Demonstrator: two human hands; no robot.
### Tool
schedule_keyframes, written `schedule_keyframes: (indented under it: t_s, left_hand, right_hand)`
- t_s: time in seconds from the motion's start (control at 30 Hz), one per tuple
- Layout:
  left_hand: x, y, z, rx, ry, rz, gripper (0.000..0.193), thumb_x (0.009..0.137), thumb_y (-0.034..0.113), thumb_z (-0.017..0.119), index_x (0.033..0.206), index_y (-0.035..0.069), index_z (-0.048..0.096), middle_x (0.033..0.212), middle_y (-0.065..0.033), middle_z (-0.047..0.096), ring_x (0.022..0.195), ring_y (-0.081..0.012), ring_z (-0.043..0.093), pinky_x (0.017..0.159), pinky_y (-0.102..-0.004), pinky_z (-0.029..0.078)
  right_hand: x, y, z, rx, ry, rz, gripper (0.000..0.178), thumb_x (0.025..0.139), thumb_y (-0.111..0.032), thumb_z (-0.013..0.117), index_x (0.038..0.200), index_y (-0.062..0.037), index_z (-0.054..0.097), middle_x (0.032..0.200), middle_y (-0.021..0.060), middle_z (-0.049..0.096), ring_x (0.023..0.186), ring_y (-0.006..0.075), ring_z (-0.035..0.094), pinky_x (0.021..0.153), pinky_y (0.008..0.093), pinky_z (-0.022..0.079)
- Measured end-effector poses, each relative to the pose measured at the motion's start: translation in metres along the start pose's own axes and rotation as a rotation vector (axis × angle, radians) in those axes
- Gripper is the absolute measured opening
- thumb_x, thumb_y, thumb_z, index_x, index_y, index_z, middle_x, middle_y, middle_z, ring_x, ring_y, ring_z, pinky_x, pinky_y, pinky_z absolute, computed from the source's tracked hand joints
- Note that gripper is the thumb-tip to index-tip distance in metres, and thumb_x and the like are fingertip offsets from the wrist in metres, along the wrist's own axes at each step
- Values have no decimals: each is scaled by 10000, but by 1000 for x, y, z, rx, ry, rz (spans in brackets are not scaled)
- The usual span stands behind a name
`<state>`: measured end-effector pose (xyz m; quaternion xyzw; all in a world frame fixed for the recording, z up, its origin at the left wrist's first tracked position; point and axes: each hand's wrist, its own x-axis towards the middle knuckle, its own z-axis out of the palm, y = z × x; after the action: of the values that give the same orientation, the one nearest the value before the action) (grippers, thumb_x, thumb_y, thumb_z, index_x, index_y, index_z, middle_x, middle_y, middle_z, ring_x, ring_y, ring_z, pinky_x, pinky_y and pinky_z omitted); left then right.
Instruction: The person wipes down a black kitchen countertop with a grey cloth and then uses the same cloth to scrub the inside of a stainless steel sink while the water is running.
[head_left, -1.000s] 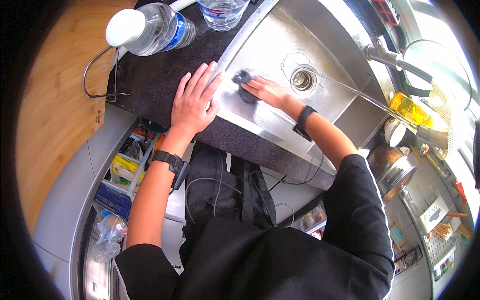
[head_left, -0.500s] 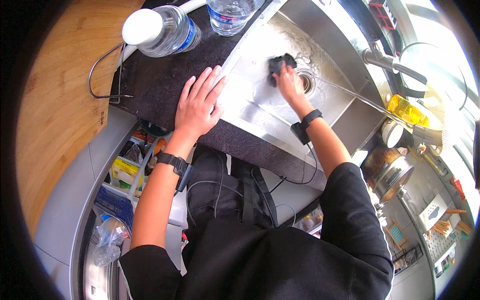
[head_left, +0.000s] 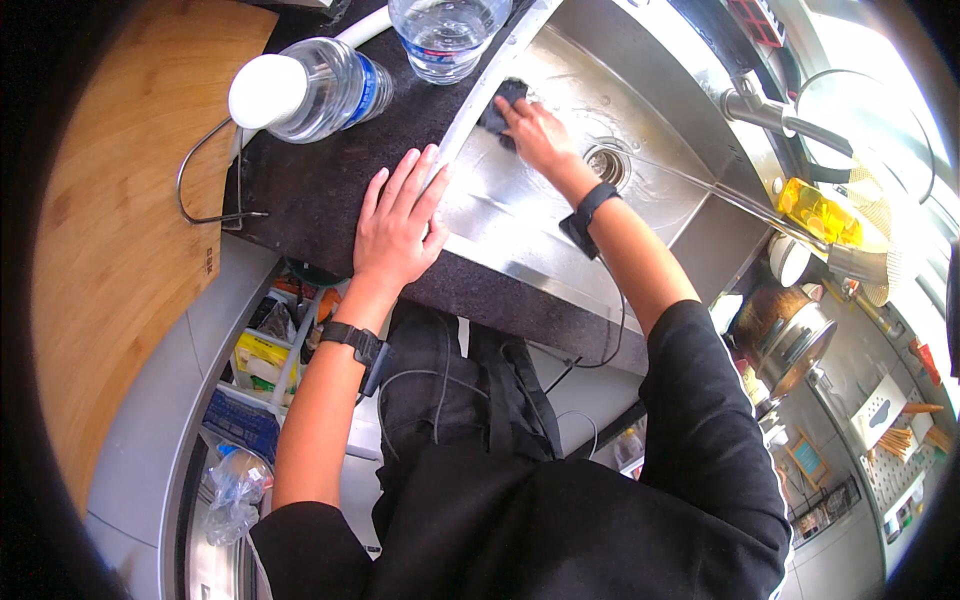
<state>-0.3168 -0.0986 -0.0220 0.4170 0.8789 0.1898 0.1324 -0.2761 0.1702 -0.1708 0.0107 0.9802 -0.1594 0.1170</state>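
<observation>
My right hand (head_left: 540,135) is down in the stainless steel sink (head_left: 500,215), closed on a dark cloth (head_left: 504,112) pressed against the sink's left part. The wet basin shines, and its round drain (head_left: 606,165) lies to the right of that hand. My left hand (head_left: 398,220) rests flat on the dark countertop (head_left: 310,190), fingers spread and tips at the sink's left rim. Beyond it stand two clear plastic bottles, one with a white cap (head_left: 268,91) and one (head_left: 440,40) close to the sink edge.
A wooden board (head_left: 130,200) covers the far left, with a bent metal wire rack (head_left: 185,170) beside it. The faucet (head_left: 770,110) rises on the right. A yellow bottle (head_left: 820,212) and a metal pot (head_left: 795,345) stand past the sink.
My right hand has wiped the cloth leftward, away from the drain toward the sink's left side. My left hand stays on the counter by the rim. The view has shifted slightly.
</observation>
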Motion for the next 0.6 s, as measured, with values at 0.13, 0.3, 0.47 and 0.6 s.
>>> schedule_keyframes:
  t_s: [0.13,0.3,0.47,0.6]
  left_hand:
    - [2,0,0,3,-5,-1,694,813,126,615,1486,193,461,1586,-79,382,1468,-266,351,1186,-490,278]
    - [-2,1,0,1,1,5,683,821,132,605,1486,190,460,1586,-77,383,1470,-261,348,1187,-484,275]
    - [1,-1,0,-11,-3,6,677,824,133,602,1484,180,460,1583,-77,388,1470,-260,349,1189,-482,272]
    - [1,0,0,-9,8,6,675,826,132,604,1484,171,457,1588,-77,381,1473,-257,343,1190,-480,268]
  right_hand:
    - [32,10,-9,-10,123,185,556,842,-81,625,1391,-61,538,1120,135,618,989,311,642,852,416,560]
    - [46,10,-9,70,174,456,621,842,-78,615,1433,0,442,1151,191,615,1015,357,654,853,446,563]
    - [-3,22,19,222,174,870,509,912,-189,609,1241,140,404,1115,349,628,1018,491,652,869,533,538]
    - [-28,6,17,251,-94,946,590,868,-138,640,1264,234,409,1135,363,635,1057,462,663,917,502,544]
